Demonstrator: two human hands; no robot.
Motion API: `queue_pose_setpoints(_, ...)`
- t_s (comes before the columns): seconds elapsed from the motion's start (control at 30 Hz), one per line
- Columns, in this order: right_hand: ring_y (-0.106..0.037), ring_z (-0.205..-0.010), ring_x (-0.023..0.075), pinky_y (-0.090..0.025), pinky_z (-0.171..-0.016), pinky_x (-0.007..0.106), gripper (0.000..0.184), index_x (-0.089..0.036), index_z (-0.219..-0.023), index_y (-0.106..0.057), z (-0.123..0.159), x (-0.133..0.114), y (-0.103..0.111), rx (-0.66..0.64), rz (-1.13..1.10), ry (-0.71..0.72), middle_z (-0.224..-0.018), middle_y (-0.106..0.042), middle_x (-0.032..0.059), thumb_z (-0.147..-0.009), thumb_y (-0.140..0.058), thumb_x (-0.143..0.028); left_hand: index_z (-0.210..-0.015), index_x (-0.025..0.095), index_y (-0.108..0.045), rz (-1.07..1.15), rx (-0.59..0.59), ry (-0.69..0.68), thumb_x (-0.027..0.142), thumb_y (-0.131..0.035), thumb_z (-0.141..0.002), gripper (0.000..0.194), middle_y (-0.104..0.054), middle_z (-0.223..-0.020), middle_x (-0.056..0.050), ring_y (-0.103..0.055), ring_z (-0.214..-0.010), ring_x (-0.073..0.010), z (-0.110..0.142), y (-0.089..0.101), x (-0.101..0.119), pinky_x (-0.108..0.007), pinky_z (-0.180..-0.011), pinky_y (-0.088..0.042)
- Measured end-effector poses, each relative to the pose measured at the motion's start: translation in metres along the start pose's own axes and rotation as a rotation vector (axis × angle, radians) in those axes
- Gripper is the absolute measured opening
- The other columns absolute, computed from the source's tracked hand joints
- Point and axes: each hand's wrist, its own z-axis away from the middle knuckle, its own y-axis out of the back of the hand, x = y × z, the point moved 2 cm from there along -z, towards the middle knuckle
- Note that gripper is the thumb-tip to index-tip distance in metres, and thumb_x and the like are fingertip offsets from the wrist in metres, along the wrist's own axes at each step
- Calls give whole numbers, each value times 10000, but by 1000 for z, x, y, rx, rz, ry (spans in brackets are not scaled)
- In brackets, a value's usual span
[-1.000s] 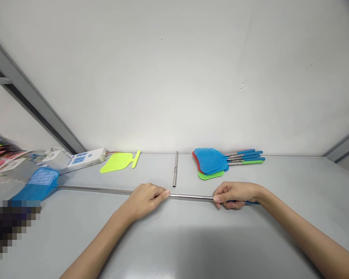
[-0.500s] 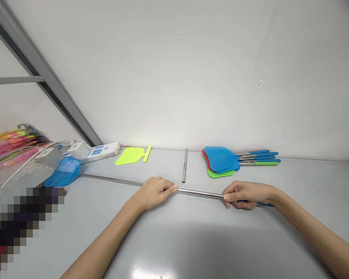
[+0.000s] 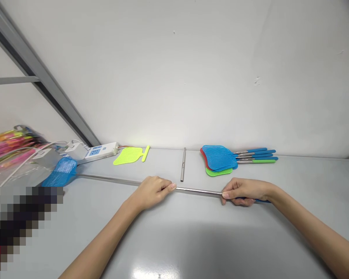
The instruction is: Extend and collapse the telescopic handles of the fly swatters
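Grey desk (image 3: 151, 236), long swatter (image 3: 189, 189) in both hands

The swatter stretches across the desk. The right hand (image 3: 241, 192) grips its handle (image 3: 263, 201), the left hand (image 3: 153, 192) its rod (image 3: 199, 191). It looks light: rod stiff and slick, blue head (image 3: 61, 172) flexible; the handle should hold surest. Beyond lie a tube (image 3: 183, 166), yellow head (image 3: 129, 155), stacked swatters (image 3: 218, 157) and power strip (image 3: 106, 150). No writing is readable.

No text, label, brand or number is legible anywhere — 0 readable words. Any print on the white power strip (image 3: 107, 150) is too small to tell.
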Motion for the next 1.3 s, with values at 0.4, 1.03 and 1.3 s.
queue_pose_setpoints(0.4,-225,-378,37,-140,-350,193,354,-101,-911,-622,3,0,1,14,5,55,-428,-326,-80,-761,-540,-410,-569,181,-431,-140,120,-38,394,-216,-893,444,-482,-514,26,-414,-470,-108,2,2,4,-242,-470,-167)
queue_pose_setpoints(1.03,-203,-378,32,-116,-349,193,368,-101,-948,-606,4,2,5,0,17,40,-454,-320,-77,-774,-533,-416,-563,170,-451,-277,271,-71,370,-238,-889,438,-484,-499,7,-443,-478,-110,6,3,0,-251,-459,-164)
queue_pose_setpoints(1.3,-200,-372,31,-118,-358,199,351,-95,-952,-609,6,3,5,-5,22,60,-434,-303,-84,-783,-531,-393,-601,175,-496,-311,334,-93,361,-248,-883,420,-517,-524,-3,-471,-517,-117,8,0,-5,-254,-483,-208)
